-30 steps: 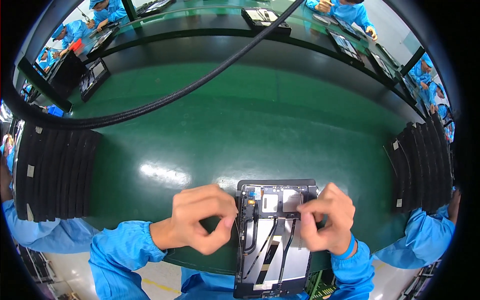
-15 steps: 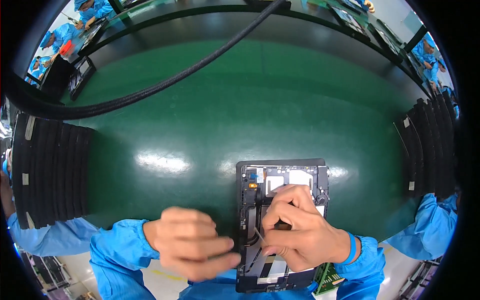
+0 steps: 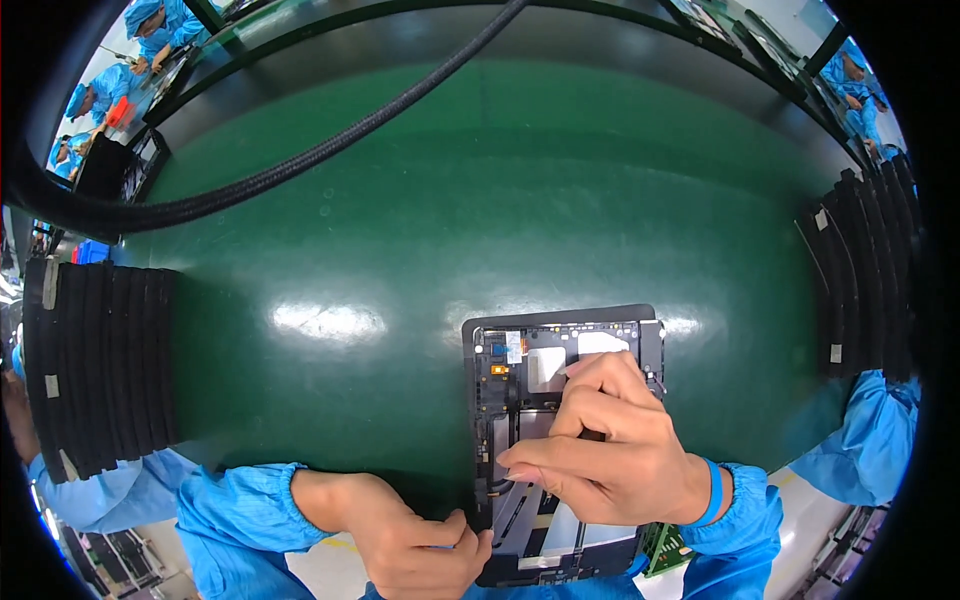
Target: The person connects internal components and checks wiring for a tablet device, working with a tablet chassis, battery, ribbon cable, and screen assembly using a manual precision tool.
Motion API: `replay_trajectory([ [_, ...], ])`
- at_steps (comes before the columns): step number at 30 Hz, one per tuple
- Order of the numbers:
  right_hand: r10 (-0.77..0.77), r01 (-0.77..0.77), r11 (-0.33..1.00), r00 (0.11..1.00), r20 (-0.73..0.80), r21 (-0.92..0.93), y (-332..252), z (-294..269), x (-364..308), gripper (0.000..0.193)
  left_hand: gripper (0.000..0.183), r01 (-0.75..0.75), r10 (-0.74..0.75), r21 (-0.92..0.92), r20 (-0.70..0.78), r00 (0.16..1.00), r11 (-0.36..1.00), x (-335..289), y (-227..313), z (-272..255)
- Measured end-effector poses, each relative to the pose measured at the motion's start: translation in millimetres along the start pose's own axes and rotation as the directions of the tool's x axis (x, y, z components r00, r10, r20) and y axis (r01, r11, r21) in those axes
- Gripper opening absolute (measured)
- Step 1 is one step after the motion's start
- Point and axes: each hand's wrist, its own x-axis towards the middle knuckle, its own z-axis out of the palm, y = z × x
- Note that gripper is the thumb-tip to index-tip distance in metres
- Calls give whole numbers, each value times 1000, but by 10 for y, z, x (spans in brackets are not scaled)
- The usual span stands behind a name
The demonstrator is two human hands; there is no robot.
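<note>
An opened tablet (image 3: 530, 426) lies on a black foam-like pad (image 3: 560, 315) at the near edge of the bench, its battery area, boards and ribbon cables bare. Over its middle, my right hand (image 3: 620, 450) pinches thumb and forefinger together low above the left-hand part; whatever is between the tips is too small to make out. My left hand (image 3: 425, 545) is curled closed beside the tablet's lower left edge, its fingertips touching or very near that edge. What those fingers hold, if anything, is hidden. A blue band (image 3: 712, 492) circles my right wrist.
Stacks of black foam trays stand at left (image 3: 105, 365) and right (image 3: 870, 270). A thick black cable (image 3: 330, 150) arches over the green bench (image 3: 400, 240). A green circuit board (image 3: 664, 548) shows below my right wrist. Co-workers in blue sit beyond and at both sides.
My left hand has moved down and closed beside the tablet's lower left edge. My right hand has shifted slightly; the thin strip seen at its fingertips earlier no longer shows clearly.
</note>
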Motion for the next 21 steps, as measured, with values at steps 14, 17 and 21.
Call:
replay_trajectory([
  [14, -15, 16, 999, 999, -28, 28, 24, 39, -21, 20, 11, -43, 43, -11, -5, 999, 999, 28, -65, 15],
  [17, -19, 19, 1000, 1000, -17, 24, 32, 38, -16, 19, 11, -33, 32, -36, -5, 999, 999, 19, -69, 17],
  [21, -16, 16, 999, 1000, -17, 27, 33, 53, -14, 18, 15, 5, -3, -58, 34, 999, 998, -72, -114, -39],
])
